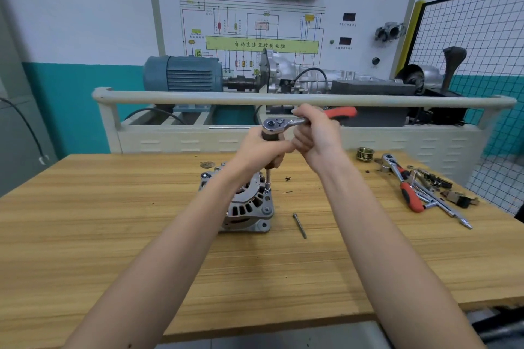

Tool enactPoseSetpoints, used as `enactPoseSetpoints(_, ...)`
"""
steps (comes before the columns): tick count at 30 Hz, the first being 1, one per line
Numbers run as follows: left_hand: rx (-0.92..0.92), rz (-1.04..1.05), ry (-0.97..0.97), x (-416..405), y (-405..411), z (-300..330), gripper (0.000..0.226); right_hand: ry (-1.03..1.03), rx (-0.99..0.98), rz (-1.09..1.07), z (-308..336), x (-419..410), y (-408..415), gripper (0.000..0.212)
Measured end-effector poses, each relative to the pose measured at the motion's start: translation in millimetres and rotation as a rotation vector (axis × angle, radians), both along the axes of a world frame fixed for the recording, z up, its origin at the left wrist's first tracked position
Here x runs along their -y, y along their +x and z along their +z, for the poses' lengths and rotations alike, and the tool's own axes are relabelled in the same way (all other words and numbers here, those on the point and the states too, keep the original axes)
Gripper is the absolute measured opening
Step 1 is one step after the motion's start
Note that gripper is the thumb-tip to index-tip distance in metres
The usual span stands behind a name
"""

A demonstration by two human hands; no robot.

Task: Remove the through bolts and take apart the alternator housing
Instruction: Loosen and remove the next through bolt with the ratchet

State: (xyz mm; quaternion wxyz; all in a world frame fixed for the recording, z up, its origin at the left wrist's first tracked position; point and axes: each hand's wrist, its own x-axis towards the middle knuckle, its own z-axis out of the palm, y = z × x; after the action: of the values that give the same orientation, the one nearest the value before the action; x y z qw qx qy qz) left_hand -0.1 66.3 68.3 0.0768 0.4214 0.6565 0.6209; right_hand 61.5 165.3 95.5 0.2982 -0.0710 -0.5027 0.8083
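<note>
Two bare forearms reach forward over the bench (113,235). Below the hands, the alternator (249,204) sits on the wood with its ribbed housing facing up, partly hidden by the left forearm. A loose bolt (299,225) lies flat on the bench just right of it, below the right wrist. A slim extension (268,178) stands upright from the alternator's right rim up into the left hand (262,151), which is closed around the upper part of the shaft under the ratchet (286,123) head. The right hand (317,136), touching the left, is clenched on the ratchet's handle, whose red grip sticks out past the fist to the right. Well to the right of the hands lie a second ratchet (399,181), more extension bars and small parts, with a pulley (365,153) beyond them. Past the hands stands a training rig (283,85) with a blue motor.
</note>
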Motion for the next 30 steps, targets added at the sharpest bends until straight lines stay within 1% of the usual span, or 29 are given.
enactPoseSetpoints(2,-0.012,-0.130,-0.072,5.9,-2.8,4.1,0.039,0.090,0.077,0.201,10.9,-9.3,-6.7,0.052)
enactPoseSetpoints(3,-0.014,-0.167,-0.094,5.9,-2.6,5.0,0.041,0.127,0.102,0.268,14.5,-12.6,-9.3,0.058)
enactPoseSetpoints(5,0.012,-0.182,-0.082,1.4,-0.9,4.2,0.044,0.126,0.116,0.289,16.3,-14.2,-12.6,0.061)
enactPoseSetpoints(7,0.045,-0.170,-0.021,-4.1,-1.2,0.1,0.046,0.024,0.064,0.183,10.0,-9.4,-12.7,0.052)
enactPoseSetpoints(9,0.056,-0.134,0.033,-8.0,-2.0,-3.8,0.044,-0.092,-0.040,-0.008,-3.1,0.0,-9.8,0.041)
enactPoseSetpoints(11,0.077,-0.019,0.106,-11.8,-1.0,-7.5,0.039,-0.162,-0.118,-0.199,-19.5,11.2,-4.2,0.038)
enactPoseSetpoints(14,0.078,0.200,0.252,-19.7,5.2,-14.2,0.042,-0.177,-0.192,-0.343,-40.3,29.6,8.3,0.036)
enactPoseSetpoints(16,0.073,0.262,0.320,-23.5,9.8,-16.9,0.050,-0.160,-0.224,-0.363,-44.5,35.5,12.0,0.037)
enactPoseSetpoints(18,0.055,0.277,0.302,-23.5,10.1,-16.6,0.047,-0.168,-0.191,-0.315,-37.5,31.6,12.5,0.037)
enactPoseSetpoints(20,0.006,0.247,0.216,-18.7,9.4,-14.1,0.039,-0.124,-0.101,-0.192,-22.2,16.9,11.5,0.037)
enactPoseSetpoints(21,-0.024,0.216,0.165,-14.9,8.6,-12.5,0.035,-0.060,-0.036,-0.099,-13.1,7.5,10.7,0.038)
enactPoseSetpoints(23,-0.088,0.128,0.041,-6.1,5.7,-8.7,0.031,0.091,0.105,0.115,3.6,-9.7,7.7,0.048)
enactPoseSetpoints(25,-0.099,-0.003,-0.065,-0.4,4.1,-2.5,0.030,0.202,0.203,0.258,15.0,-20.6,1.0,0.057)
enactPoseSetpoints(27,-0.036,-0.120,-0.087,0.2,2.9,2.1,0.034,0.236,0.227,0.311,20.2,-22.9,-7.0,0.057)
enactPoseSetpoints(30,0.049,-0.146,-0.015,-4.7,2.4,-0.1,0.042,0.160,0.157,0.273,16.5,-16.2,-12.8,0.060)
